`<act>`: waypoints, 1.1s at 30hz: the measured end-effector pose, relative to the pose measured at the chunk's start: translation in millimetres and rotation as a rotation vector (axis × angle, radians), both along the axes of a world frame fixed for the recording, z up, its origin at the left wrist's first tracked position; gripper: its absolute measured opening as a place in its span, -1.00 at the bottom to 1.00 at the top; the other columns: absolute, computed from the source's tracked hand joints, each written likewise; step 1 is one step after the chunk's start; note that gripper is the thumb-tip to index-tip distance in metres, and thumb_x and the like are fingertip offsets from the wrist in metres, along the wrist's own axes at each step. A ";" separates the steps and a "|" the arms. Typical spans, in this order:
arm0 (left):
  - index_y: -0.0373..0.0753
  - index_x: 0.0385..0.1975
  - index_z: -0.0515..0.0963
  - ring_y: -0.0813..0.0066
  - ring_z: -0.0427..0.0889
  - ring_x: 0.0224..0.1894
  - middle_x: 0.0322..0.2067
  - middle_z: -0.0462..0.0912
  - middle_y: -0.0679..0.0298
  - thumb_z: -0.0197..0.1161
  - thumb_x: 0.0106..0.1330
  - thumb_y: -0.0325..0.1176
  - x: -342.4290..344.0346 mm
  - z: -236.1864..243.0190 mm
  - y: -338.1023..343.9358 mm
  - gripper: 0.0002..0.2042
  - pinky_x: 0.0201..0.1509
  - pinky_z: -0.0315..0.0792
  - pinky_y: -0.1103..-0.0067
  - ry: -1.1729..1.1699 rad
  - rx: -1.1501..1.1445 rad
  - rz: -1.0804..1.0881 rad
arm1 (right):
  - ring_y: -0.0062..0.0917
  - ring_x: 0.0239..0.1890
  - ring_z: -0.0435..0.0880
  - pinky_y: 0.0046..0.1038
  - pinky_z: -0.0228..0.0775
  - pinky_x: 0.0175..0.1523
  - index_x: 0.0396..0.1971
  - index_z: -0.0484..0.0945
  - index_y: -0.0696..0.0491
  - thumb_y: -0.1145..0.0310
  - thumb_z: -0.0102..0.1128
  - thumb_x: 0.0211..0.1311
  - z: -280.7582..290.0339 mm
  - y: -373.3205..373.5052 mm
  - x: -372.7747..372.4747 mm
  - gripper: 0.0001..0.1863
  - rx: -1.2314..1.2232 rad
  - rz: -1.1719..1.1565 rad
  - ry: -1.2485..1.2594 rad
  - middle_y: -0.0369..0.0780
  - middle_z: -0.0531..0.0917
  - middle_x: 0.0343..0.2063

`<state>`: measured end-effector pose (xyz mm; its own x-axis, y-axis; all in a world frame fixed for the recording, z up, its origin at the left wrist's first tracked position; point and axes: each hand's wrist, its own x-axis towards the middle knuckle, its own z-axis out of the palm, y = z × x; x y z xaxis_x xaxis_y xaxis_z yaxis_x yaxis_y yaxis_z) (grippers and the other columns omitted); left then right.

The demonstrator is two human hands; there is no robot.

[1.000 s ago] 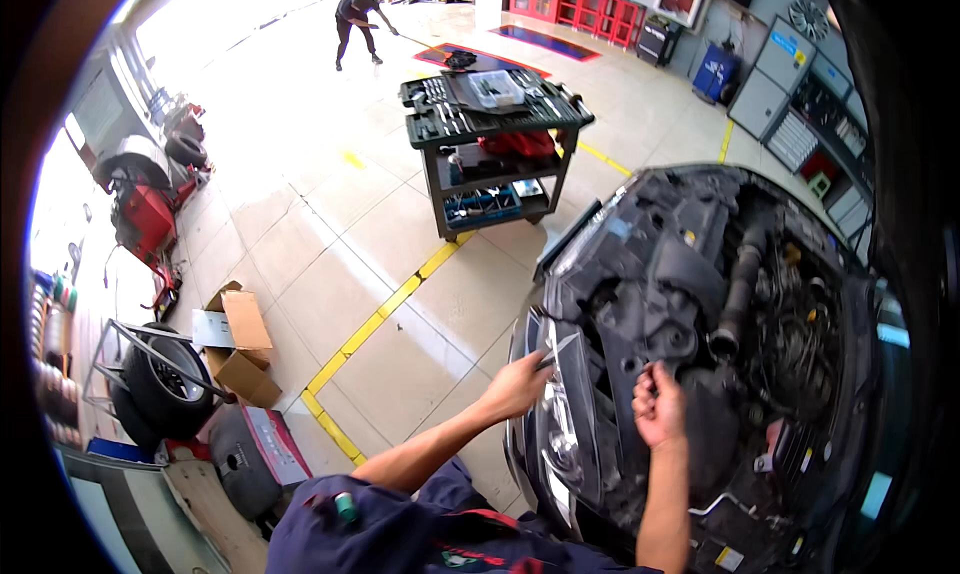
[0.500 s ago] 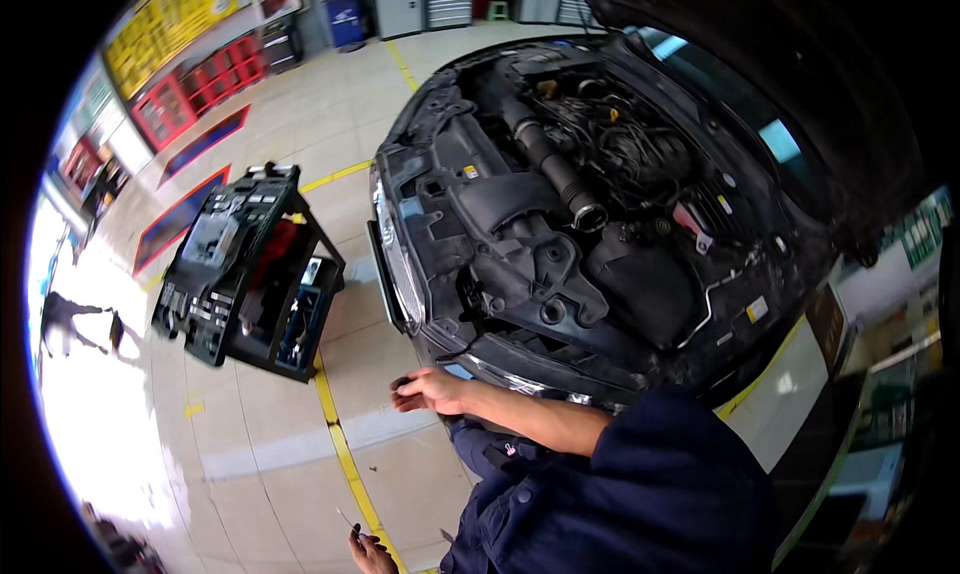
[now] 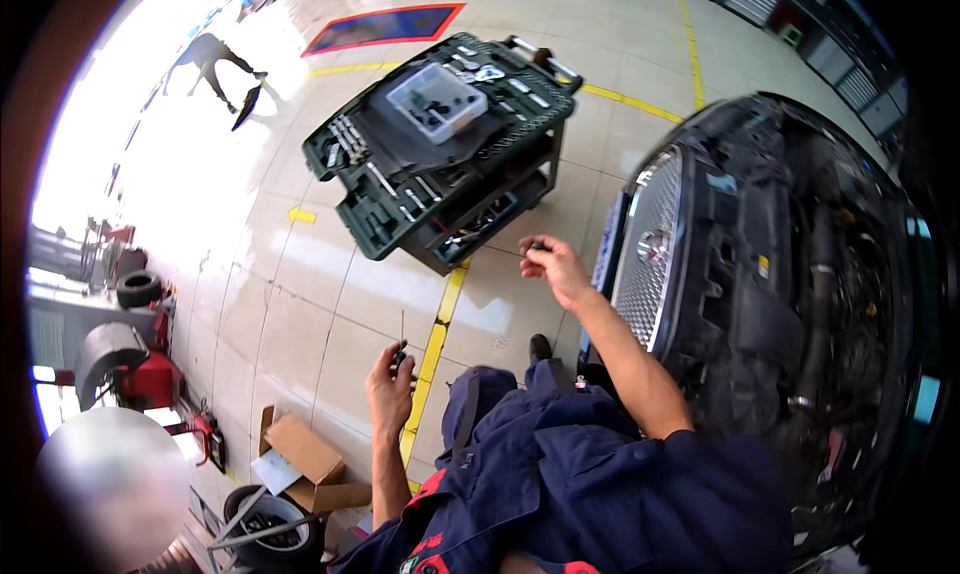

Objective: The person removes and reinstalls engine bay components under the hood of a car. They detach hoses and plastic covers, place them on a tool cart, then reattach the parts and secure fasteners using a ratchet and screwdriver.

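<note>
My left hand [image 3: 391,394] is closed around a screwdriver [image 3: 402,353], its thin shaft pointing up. Out in front of the car, my right hand [image 3: 556,272] is closed with a small dark piece [image 3: 538,247] pinched in its fingertips; its kind is too small to make out. Beyond both hands stands a tool cart [image 3: 505,236] with an open dark green tool case [image 3: 376,238] on top, holding sockets and wrenches. A clear plastic box [image 3: 437,102] with small dark parts lies on a dark sheet over the case.
On the right stands the dark car [image 3: 765,304], its engine bay uncovered, its grille [image 3: 645,264] facing the cart. A cardboard box [image 3: 305,449] and a wheel [image 3: 270,539] are at lower left. A person [image 3: 212,59] is at the far left.
My view has swung left, away from the engine bay toward the tool cart, which now appears nearer. Both hands have come further into view, still holding the screwdriver and the small dark piece.
</note>
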<state>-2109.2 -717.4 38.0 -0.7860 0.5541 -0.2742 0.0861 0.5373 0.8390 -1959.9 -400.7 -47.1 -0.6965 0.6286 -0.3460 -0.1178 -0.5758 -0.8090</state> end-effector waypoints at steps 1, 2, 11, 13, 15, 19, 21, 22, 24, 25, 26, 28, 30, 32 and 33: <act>-0.27 0.18 0.56 0.58 0.62 -0.42 -0.40 0.61 0.31 0.25 0.41 -0.38 -33.1 -6.2 13.4 -0.64 -0.41 0.52 0.60 -0.007 0.014 0.032 | -0.59 -0.25 0.68 -0.51 0.64 -0.16 -0.05 0.61 0.14 0.49 0.09 0.40 -0.1 18.8 -45.3 -0.80 0.020 0.007 -0.004 -0.28 0.66 -0.24; -0.28 0.18 0.56 0.57 0.62 -0.42 -0.40 0.61 0.31 0.26 0.41 -0.37 -66.1 -13.9 33.2 -0.64 -0.41 0.52 0.60 0.008 0.014 0.051 | -0.58 -0.24 0.68 -0.50 0.64 -0.13 -0.04 0.60 0.15 0.50 0.08 0.40 1.3 40.7 -90.5 -0.79 0.030 0.006 -0.017 -0.27 0.66 -0.22; -0.30 0.09 0.61 0.56 0.53 -0.53 -0.49 0.63 0.21 0.28 0.39 -0.39 -392.6 -57.3 293.9 -0.69 -0.39 0.44 0.55 0.221 0.132 -0.199 | -0.43 -0.09 0.64 -0.38 0.56 0.06 0.17 0.48 0.22 0.45 0.18 0.35 -12.4 276.9 -465.3 -0.59 0.004 -0.073 0.063 -0.15 0.62 -0.07; -0.25 0.16 0.58 0.62 0.58 -0.44 -0.41 0.63 0.30 0.28 0.43 -0.38 -444.2 -26.0 349.6 -0.67 -0.38 0.50 0.62 0.126 -0.008 -0.290 | -0.33 0.11 0.52 -0.28 0.46 0.21 0.35 0.29 0.27 0.38 0.22 0.34 -15.7 305.1 -509.2 -0.37 -0.071 -0.096 -0.024 -0.06 0.52 0.09; -0.27 0.17 0.57 0.56 0.62 -0.43 -0.35 0.69 0.21 0.29 0.42 -0.35 -496.3 -52.4 382.8 -0.64 -0.37 0.51 0.57 0.212 0.053 -0.365 | -0.20 0.32 0.41 -0.21 0.40 0.32 0.44 0.13 0.32 0.38 0.20 0.40 -14.1 315.6 -531.4 -0.28 -0.072 -0.150 -0.111 0.03 0.40 0.27; -0.31 0.12 0.58 0.51 0.61 -0.46 -0.40 0.68 0.15 0.30 0.40 -0.34 -563.5 -46.8 433.7 -0.66 -0.30 0.52 0.51 0.244 0.039 -0.433 | -0.35 0.24 0.57 -0.33 0.48 0.28 0.36 0.32 0.30 0.39 0.10 0.49 0.6 313.8 -536.2 -0.47 0.052 -0.182 -0.060 -0.07 0.47 0.31; -0.32 0.09 0.60 0.52 0.62 -0.44 -0.43 0.66 0.15 0.30 0.40 -0.35 -590.1 -64.5 434.5 -0.68 -0.30 0.51 0.50 0.254 0.088 -0.419 | -0.41 0.07 0.69 -0.42 0.55 0.14 0.28 0.47 0.20 0.24 0.17 0.47 0.1 295.9 -518.0 -0.51 0.118 -0.141 -0.060 -0.13 0.61 0.21; -0.30 0.02 0.64 0.38 0.70 -0.35 -0.34 0.71 0.11 0.29 0.38 -0.36 -598.3 -40.1 445.8 -0.73 -0.25 0.57 0.45 0.185 0.047 -0.416 | -0.44 0.02 0.72 -0.44 0.55 0.13 0.23 0.53 0.16 0.25 0.14 0.50 8.1 293.4 -510.5 -0.57 0.105 -0.145 -0.074 -0.14 0.67 0.14; -0.23 -0.07 0.69 0.04 0.71 -0.08 -0.12 0.73 0.06 0.36 0.24 -0.34 -584.3 -31.2 426.8 -0.72 -0.05 0.64 0.31 0.461 0.075 -0.677 | -0.52 -0.13 0.75 -0.53 0.53 -0.14 0.12 0.57 0.08 0.30 0.15 0.50 -8.9 224.6 -421.1 -0.69 0.013 -0.275 -0.337 -0.19 0.73 0.04; -0.25 -0.09 0.69 0.03 0.70 -0.03 -0.12 0.72 0.07 0.38 0.20 -0.32 -579.4 -20.3 422.2 -0.70 0.02 0.60 0.26 0.347 0.079 -0.549 | -0.60 -0.28 0.71 -0.59 0.47 -0.28 0.06 0.59 0.07 0.33 0.12 0.52 2.9 185.5 -388.4 -0.76 0.009 -0.297 -0.466 -0.22 0.75 -0.06; -0.22 -0.14 0.68 -0.01 0.69 -0.07 -0.21 0.71 0.06 0.36 0.17 -0.33 -595.0 -10.2 426.1 -0.73 0.10 0.56 0.20 0.391 0.101 -0.514 | -0.63 -0.38 0.66 -0.61 0.47 -0.31 0.00 0.58 0.08 0.33 0.10 0.53 -14.7 158.5 -366.7 -0.79 0.063 -0.263 -0.458 -0.25 0.74 -0.17; -0.14 -0.10 0.68 0.10 0.61 0.01 -0.17 0.69 0.17 0.33 0.18 -0.37 -632.4 36.7 442.4 -0.74 0.06 0.47 0.22 0.510 0.023 -0.701 | -0.60 -0.41 0.63 -0.55 0.50 -0.32 -0.07 0.58 0.10 0.32 0.10 0.51 -47.8 119.8 -339.5 -0.81 -0.082 -0.352 -0.525 -0.26 0.70 -0.22; -0.07 -0.15 0.70 0.24 0.50 0.02 -0.20 0.64 0.30 0.29 0.20 -0.40 -630.9 35.0 464.9 -0.78 0.01 0.34 0.30 0.643 -0.045 -0.777 | -0.51 -0.34 0.62 -0.51 0.46 -0.30 -0.05 0.60 0.10 0.30 0.22 0.33 -126.5 135.6 -269.3 -0.72 -0.169 -0.434 -0.487 -0.24 0.64 -0.29; -0.04 -0.25 0.71 0.24 0.49 0.02 -0.22 0.62 0.30 0.29 0.17 -0.40 -625.3 -4.8 492.6 -0.82 0.02 0.36 0.30 0.754 -0.027 -0.789 | -0.32 -0.19 0.66 -0.39 0.52 -0.06 0.08 0.60 0.13 0.46 0.27 0.17 -138.9 140.5 -224.8 -0.57 -0.181 -0.441 -0.558 -0.10 0.69 -0.16; -0.03 -0.28 0.72 0.24 0.49 0.03 -0.22 0.62 0.31 0.28 0.16 -0.40 -624.3 -22.3 507.9 -0.83 0.03 0.36 0.31 0.823 -0.087 -0.822 | -0.23 -0.12 0.67 -0.33 0.55 0.06 0.15 0.60 0.15 0.54 0.30 0.09 -141.1 146.4 -213.5 -0.47 -0.198 -0.441 -0.588 -0.03 0.71 -0.09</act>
